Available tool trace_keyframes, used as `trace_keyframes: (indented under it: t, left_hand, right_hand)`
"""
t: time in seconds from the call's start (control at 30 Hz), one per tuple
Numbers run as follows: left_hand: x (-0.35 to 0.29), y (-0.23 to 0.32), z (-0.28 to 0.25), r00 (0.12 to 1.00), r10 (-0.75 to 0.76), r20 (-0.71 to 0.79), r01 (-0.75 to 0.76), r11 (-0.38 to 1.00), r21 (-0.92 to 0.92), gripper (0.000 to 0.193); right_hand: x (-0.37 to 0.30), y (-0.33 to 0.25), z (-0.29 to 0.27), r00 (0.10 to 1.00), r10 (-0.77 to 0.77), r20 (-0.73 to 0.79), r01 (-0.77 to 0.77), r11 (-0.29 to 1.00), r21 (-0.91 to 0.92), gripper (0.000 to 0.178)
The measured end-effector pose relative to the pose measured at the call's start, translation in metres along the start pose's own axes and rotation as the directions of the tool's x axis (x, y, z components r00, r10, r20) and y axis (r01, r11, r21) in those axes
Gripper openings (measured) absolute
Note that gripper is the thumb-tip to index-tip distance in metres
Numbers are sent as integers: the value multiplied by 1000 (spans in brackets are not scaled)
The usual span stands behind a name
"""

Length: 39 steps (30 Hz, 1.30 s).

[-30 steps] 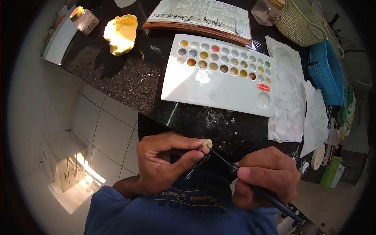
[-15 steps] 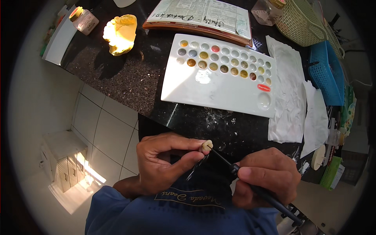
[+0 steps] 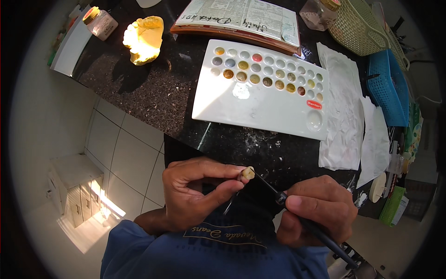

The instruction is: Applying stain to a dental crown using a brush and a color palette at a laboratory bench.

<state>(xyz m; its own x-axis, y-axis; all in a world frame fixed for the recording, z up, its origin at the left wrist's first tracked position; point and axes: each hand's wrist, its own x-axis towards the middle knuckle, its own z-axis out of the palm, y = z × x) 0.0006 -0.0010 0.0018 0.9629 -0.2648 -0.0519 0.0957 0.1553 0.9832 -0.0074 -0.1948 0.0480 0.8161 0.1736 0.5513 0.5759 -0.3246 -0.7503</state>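
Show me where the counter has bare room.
Dark speckled stone counter lies bare between the yellow dental model and glossy white rectangular palette; another patch, white-smudged, separates palette and left hand. Crowded: the right side, with crumpled white paper sheets and blue perforated plastic basket.

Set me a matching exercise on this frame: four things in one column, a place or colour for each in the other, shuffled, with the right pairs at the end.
Column one
1. tooth
2. tool
3. palette
4. cast

Column two
A. white, with wells of several colours
B. in the right hand
C. yellow, left of the book
D. pinched in the left hand

Right pairs: 1-D, 2-B, 3-A, 4-C
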Motion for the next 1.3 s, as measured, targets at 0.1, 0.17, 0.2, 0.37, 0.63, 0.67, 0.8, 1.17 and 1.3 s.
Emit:
trace_keyframes:
  t: [0.1,0.17,0.2,0.37,0.63,0.67,0.8,1.17,1.3]
  left_hand:
    - [0,-1,-1,1000,8,2,-8,1000,1,11]
    - [1,1,0,1000,0,3,0,1000,-7,11]
    - [1,0,0,1000,-1,3,1,1000,-6,11]
    - [0,-1,-2,1000,15,15,-15,999,30,10]
    - [0,0,0,1000,22,0,-22,1000,10,10]
    - [0,0,0,1000,23,2,-23,1000,14,10]
    - [1,0,1,1000,20,5,-20,1000,5,10]
    - [-1,0,0,1000,25,1,-25,999,35,10]
    - [0,0,2,1000,22,-10,-22,1000,-2,10]
  right_hand:
    - [0,0,0,1000,1,20,-1,1000,-4,29]
    - [-1,-2,-3,1000,22,12,-22,1000,5,29]
    - [0,-1,-2,1000,22,11,-23,1000,5,29]
    - [1,1,-1,1000,10,27,-10,1000,-22,30]
    - [0,1,-1,1000,-1,20,1,1000,1,31]
    - [0,1,-1,1000,2,23,-2,1000,-7,31]
    - [-1,0,-2,1000,17,5,-17,1000,4,30]
    - [0,1,0,1000,14,8,-14,1000,5,29]
    - [-2,0,-2,999,31,-20,-31,999,25,30]
